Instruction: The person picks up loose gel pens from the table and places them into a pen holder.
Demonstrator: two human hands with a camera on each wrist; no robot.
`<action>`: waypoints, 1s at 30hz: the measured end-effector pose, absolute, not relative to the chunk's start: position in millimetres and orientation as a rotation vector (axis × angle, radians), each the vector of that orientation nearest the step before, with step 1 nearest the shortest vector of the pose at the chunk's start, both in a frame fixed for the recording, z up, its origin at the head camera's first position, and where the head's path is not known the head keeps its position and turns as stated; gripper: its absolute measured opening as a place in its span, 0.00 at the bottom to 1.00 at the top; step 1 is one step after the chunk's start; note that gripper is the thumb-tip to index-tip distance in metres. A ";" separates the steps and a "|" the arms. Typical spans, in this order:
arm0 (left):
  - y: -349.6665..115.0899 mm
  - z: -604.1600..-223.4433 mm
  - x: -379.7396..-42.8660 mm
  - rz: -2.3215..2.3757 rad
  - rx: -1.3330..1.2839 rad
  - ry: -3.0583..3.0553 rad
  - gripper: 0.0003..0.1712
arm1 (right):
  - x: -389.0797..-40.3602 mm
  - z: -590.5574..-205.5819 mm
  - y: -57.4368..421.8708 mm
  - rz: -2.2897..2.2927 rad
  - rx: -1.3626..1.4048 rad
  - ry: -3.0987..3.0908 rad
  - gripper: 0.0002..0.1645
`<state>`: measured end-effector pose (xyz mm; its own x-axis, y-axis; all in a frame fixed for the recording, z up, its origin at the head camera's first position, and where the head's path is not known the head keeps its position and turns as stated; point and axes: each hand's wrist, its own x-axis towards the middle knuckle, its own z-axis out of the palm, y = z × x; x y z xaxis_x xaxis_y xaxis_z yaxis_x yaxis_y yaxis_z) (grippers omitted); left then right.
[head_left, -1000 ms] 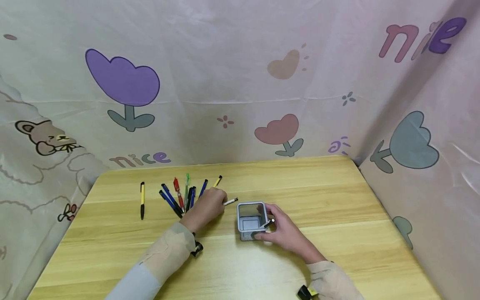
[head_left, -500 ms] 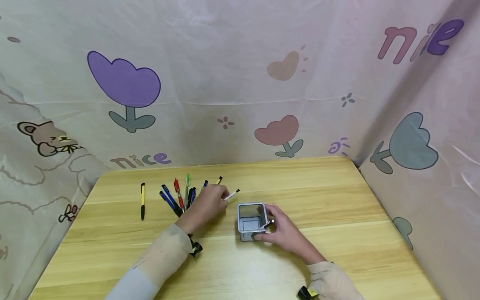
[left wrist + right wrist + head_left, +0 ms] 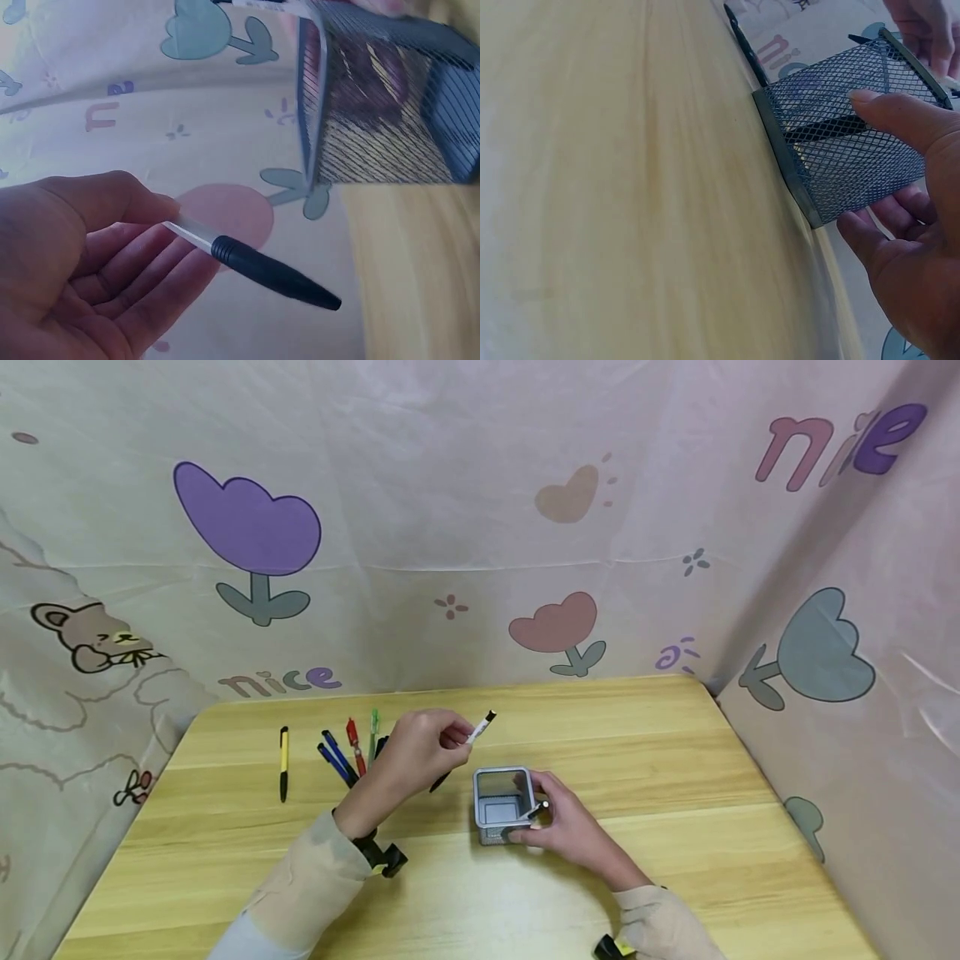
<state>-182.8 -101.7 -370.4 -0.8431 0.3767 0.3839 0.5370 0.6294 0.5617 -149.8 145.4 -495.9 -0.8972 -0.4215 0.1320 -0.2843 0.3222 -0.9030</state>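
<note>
Between thumb and fingers, my left hand pinches a white pen with a black grip and a black end. It is lifted over the table, left of a square mesh pen holder. In the left wrist view the pen's black grip points down toward the lower right. My right hand holds the pen holder from its right side, thumb at the front wall. One pen leans inside the holder against the right rim. Through the mesh its dark grip shows in the right wrist view.
Left of my left hand lie blue pens, a red pen and a green pen, partly hidden by that hand. A yellow and black pen lies apart, farther left. A printed cloth hangs behind the table.
My left hand has risen with the white pen and tilted it more upright, its black tip now showing below the hand. The right hand and pen holder stay in place.
</note>
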 end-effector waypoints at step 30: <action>-63.4 -387.2 -172.0 -1.448 -0.952 -2.382 0.07 | -149.5 -495.3 145.1 -1.630 -0.620 2.435 0.50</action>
<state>-172.0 -63.4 -387.2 -0.7740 0.4222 0.4719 0.6133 0.3146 0.7245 -149.5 145.1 -495.3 -0.9040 -0.4144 0.1055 -0.2556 0.3258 -0.9102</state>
